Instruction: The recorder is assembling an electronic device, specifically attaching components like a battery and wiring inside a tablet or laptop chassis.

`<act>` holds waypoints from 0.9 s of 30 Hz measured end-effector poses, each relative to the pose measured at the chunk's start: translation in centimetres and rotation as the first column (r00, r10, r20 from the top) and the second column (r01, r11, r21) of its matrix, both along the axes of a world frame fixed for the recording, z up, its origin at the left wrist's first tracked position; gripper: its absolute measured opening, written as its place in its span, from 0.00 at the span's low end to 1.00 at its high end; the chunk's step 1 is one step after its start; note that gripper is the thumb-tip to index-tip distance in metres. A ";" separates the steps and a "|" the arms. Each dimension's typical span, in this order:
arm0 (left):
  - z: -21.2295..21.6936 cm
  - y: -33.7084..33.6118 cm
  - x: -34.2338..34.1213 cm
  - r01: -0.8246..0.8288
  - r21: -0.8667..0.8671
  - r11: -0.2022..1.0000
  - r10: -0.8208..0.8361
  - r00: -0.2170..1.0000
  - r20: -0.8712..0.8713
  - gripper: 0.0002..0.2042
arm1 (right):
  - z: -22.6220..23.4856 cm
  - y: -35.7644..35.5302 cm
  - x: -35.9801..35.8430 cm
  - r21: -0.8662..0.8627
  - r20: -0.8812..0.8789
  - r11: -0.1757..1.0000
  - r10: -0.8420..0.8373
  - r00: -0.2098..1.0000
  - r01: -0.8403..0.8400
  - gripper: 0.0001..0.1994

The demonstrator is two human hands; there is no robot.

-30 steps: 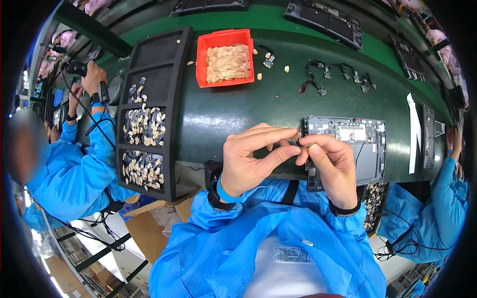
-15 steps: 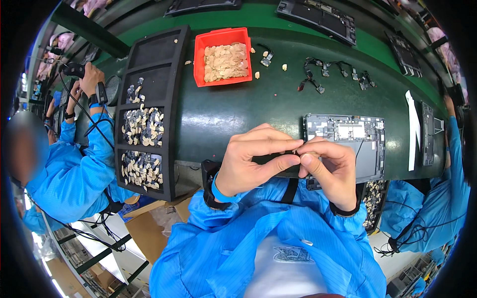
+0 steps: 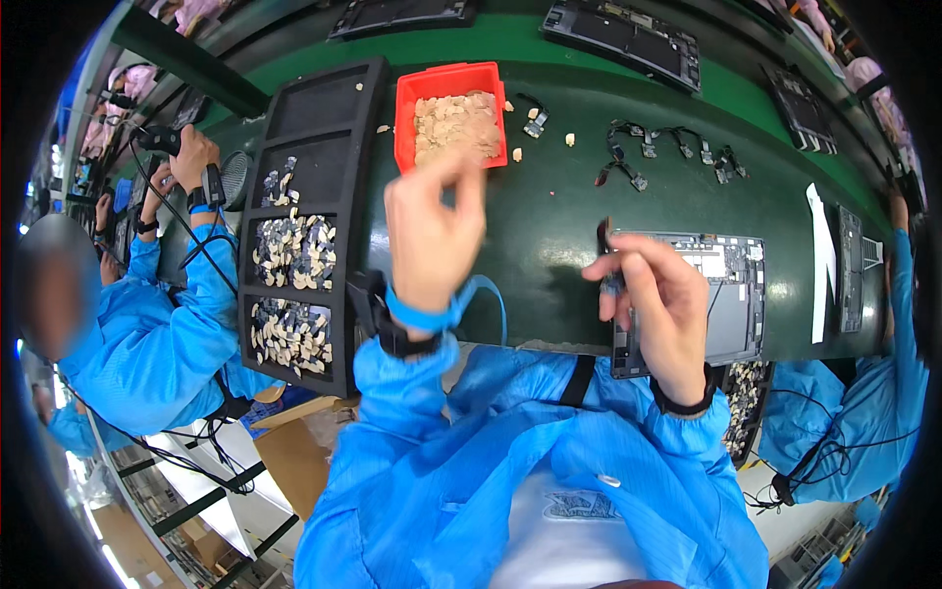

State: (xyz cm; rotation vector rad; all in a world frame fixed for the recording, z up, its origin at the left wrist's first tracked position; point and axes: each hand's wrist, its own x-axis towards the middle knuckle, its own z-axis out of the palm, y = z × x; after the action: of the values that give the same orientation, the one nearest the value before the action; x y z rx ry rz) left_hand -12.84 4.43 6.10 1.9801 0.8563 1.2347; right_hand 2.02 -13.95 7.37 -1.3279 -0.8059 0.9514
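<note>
My left hand (image 3: pixel 437 231) is at the near edge of a red bin (image 3: pixel 405 147) heaped with small tan pieces (image 3: pixel 456 123). Its thumb and forefinger curl together in a pinch, slightly blurred, and what is between them cannot be made out. In my right hand (image 3: pixel 662 304) a small dark flex cable (image 3: pixel 603 234) is held between thumb and fingers, its upper end sticking up past the fingertips. That hand hovers over the left part of an opened laptop base (image 3: pixel 741 304), whose circuit board and dark panels show. Several similar flex cables (image 3: pixel 648 147) lie farther back on the dark green table.
Left of the bin stands a black compartment tray (image 3: pixel 343 196) with dark parts and tan pieces. Loose tan pieces (image 3: pixel 570 140) lie near the bin. A white strip (image 3: pixel 816 260) and another laptop base (image 3: pixel 848 265) are at right. Co-workers in blue sit on both sides.
My hands, together before, have parted. The left has moved left and away from me to the red bin. The right stays near the laptop base, the dark flex cable now showing in its fingers.
</note>
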 end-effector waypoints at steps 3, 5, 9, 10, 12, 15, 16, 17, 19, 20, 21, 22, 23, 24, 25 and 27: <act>1.0 1.0 1.4 -0.099 0.313 0.945 0.119 0.992 -0.045 0.13 | -0.4 0.7 1.0 -0.058 -0.083 0.998 -0.015 0.996 0.010 0.14; 1.4 -1.0 1.7 -0.057 0.482 0.874 0.062 0.998 0.005 0.17 | -0.9 0.5 1.4 -0.076 -0.112 0.996 -0.043 0.993 0.035 0.14; 0.3 -5.3 1.6 0.291 0.517 0.805 -0.204 0.954 -0.219 0.16 | -1.8 -0.4 1.9 -0.077 -0.054 0.997 0.026 0.998 -0.030 0.13; 0.2 -5.4 1.9 0.323 0.465 0.824 -0.251 0.945 -0.212 0.15 | -1.4 -0.5 1.5 -0.046 0.009 0.999 0.026 1.000 -0.026 0.12; -0.4 -4.7 2.2 0.362 0.412 0.836 -0.306 0.931 -0.198 0.14 | -0.8 -0.5 1.7 -0.004 0.165 0.999 0.046 0.985 -0.046 0.12; -0.2 -4.3 2.0 0.408 0.357 0.840 -0.375 0.913 -0.161 0.12 | 0.0 -0.8 2.3 -0.081 0.276 0.992 0.120 0.954 -0.101 0.12; 0.0 -4.3 2.0 0.424 0.342 0.839 -0.389 0.906 -0.168 0.11 | 0.2 -0.6 2.3 -0.068 0.316 0.994 0.103 0.943 -0.085 0.11; 0.1 -4.3 1.9 0.443 0.328 0.834 -0.408 0.896 -0.174 0.11 | 0.1 -0.5 2.2 -0.054 0.321 0.994 0.108 0.941 -0.095 0.11; 0.5 -4.2 2.0 0.428 0.337 0.839 -0.400 0.904 -0.150 0.08 | 0.1 -0.4 2.4 0.005 0.451 0.994 0.098 0.887 -0.112 0.11; 0.8 -4.4 2.1 0.422 0.334 0.843 -0.394 0.906 -0.153 0.07 | 0.4 -0.4 2.3 0.006 0.476 0.993 0.100 0.874 -0.117 0.12; 1.0 -4.5 2.0 0.417 0.332 0.846 -0.388 0.909 -0.154 0.07 | 0.5 -0.4 2.0 0.026 0.487 0.992 0.092 0.869 -0.120 0.12; 0.9 -4.6 1.7 0.418 0.336 0.844 -0.391 0.908 -0.148 0.06 | 0.5 -0.5 1.8 0.026 0.494 0.990 0.109 0.863 -0.140 0.13; 0.9 -4.7 1.6 0.423 0.369 0.828 -0.399 0.906 -0.143 0.06 | 0.6 -0.5 1.8 0.032 0.509 0.989 0.109 0.854 -0.145 0.14; 0.9 -4.7 1.3 0.398 0.348 0.849 -0.365 0.917 -0.159 0.05 | 0.9 -0.3 1.6 0.027 0.548 0.986 0.122 0.828 -0.163 0.16; 0.9 -4.6 1.1 0.372 0.328 0.868 -0.332 0.927 -0.173 0.05 | 0.4 -0.1 1.4 0.037 0.563 0.985 0.121 0.818 -0.170 0.17; 0.8 -4.1 0.6 0.279 0.355 0.892 -0.230 0.958 -0.174 0.04 | 0.3 0.1 0.9 0.072 0.640 0.987 0.066 0.766 -0.145 0.18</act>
State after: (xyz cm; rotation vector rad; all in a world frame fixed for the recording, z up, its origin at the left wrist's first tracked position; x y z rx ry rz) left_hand -12.24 0.29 6.94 2.4097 0.4123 1.1925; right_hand 2.91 -13.89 7.71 -1.5303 -1.4505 0.5067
